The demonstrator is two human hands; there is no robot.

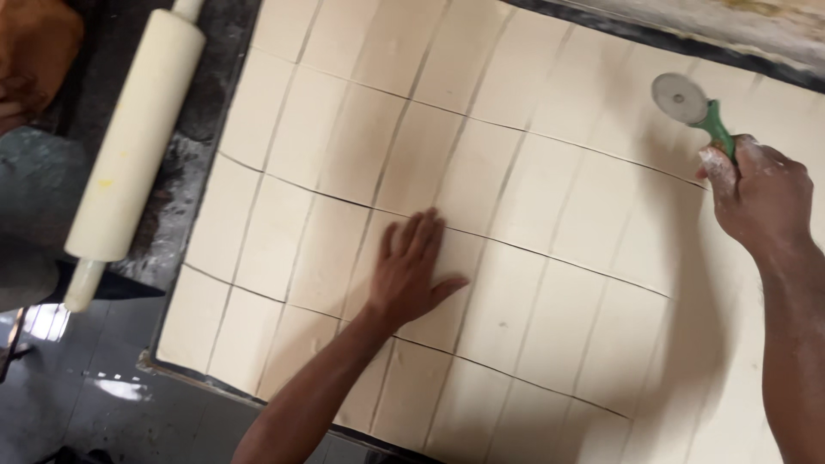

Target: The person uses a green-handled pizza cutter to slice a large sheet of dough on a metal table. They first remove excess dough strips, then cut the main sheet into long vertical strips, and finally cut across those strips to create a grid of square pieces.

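1. Head view: left hand [412, 271] lies flat, fingers spread, on the cut dough sheet [533, 198] at centre.
2. Right hand [760, 193], at three o'clock, clamps the green-handled wheel cutter [687, 103] on the dough.
3. Rolling pin [133, 146] lies at nine o'clock.

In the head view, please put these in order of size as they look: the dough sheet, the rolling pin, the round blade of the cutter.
1. dough sheet, largest by far
2. rolling pin
3. round blade of the green-handled cutter in the right hand, smallest
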